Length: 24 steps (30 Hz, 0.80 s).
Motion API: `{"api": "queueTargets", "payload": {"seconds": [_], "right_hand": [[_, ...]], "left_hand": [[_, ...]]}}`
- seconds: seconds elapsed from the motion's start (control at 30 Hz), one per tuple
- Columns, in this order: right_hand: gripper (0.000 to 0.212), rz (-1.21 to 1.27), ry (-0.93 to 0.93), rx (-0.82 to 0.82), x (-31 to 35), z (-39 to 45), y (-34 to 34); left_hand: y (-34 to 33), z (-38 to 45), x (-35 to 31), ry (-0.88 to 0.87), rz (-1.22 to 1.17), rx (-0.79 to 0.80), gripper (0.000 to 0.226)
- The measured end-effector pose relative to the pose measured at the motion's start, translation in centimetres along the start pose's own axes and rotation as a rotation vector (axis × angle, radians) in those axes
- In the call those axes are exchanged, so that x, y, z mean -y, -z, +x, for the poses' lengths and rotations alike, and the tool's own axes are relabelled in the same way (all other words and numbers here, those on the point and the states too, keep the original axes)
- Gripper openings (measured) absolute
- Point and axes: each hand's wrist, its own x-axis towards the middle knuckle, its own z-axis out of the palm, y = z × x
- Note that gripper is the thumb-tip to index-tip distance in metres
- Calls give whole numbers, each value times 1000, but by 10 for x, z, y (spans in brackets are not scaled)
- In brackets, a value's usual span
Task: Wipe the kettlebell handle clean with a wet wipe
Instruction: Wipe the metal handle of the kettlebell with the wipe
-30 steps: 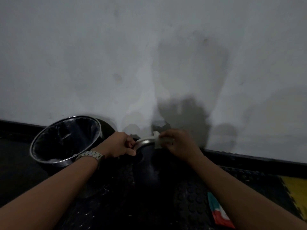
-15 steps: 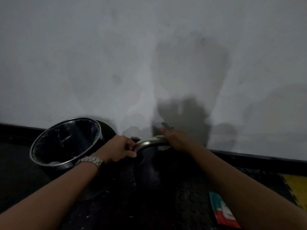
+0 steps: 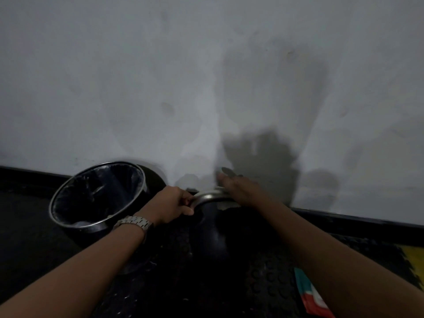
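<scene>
Fingers around handle; bin just left.

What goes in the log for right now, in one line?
step: wiping handle | left hand: grips handle end | right hand: flat on wipe over handle | bin: left

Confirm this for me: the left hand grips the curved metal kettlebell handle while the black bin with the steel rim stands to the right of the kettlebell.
Not quite. The head view shows the black bin with the steel rim to the left of the kettlebell, not the right. The left hand does grip the curved metal kettlebell handle.
</scene>
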Motion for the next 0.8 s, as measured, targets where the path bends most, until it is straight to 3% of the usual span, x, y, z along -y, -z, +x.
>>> {"api": "queueTargets", "payload": {"seconds": [0.1, 0.3, 0.47, 0.67, 0.8], "right_hand": [[59, 151, -38, 2, 14, 4, -1], [57, 157, -51, -7, -19, 2, 1], [59, 225, -23, -13, 9, 2, 0], [43, -17, -69, -44, -7, -6, 2], [57, 28, -57, 1, 18, -7, -3]], "left_hand": [[1, 1, 1, 4, 16, 10, 21], [0, 4, 0, 15, 35, 18, 19], [1, 5, -1, 42, 58, 9, 18], [0, 6, -2, 61, 61, 29, 19], [1, 7, -2, 56, 83, 45, 20]]}}
